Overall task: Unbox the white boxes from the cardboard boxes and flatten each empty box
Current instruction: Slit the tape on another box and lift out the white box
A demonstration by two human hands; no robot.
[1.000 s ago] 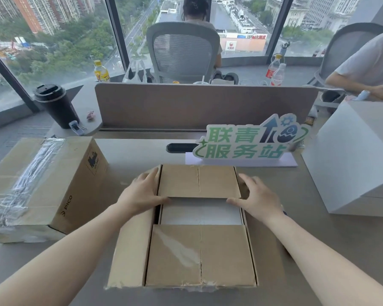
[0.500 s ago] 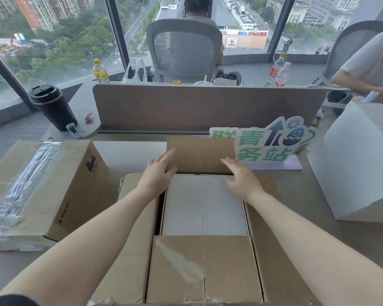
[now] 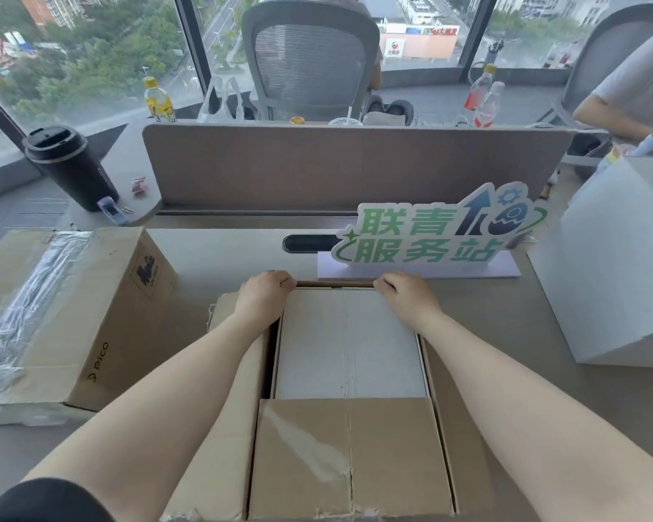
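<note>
At centre of the surface (image 3: pixel 212 254), open cardboard box (image 3: pixel 349 457) holds white box (image 3: pixel 349 344). Left hand (image 3: pixel 264 293) and right hand (image 3: pixel 406 293), fingers curled, grip its twelve o'clock edge.

- The open box (image 3: pixel 219 465) fills the near middle of the desk (image 3: pixel 543 371). Its near flap (image 3: pixel 349 457) covers the front part of the white box (image 3: pixel 349 344).
- Both hands, the left hand (image 3: pixel 262 295) and the right hand (image 3: pixel 404 295), sit at the far edge.
- The sign (image 3: pixel 434 235) stands just behind them, so there is little room there.
- A taped box (image 3: pixel 68 314) blocks the left.
- A big white box (image 3: pixel 615 265) blocks the right.
- Bare desk shows between the open box and each side box.
</note>
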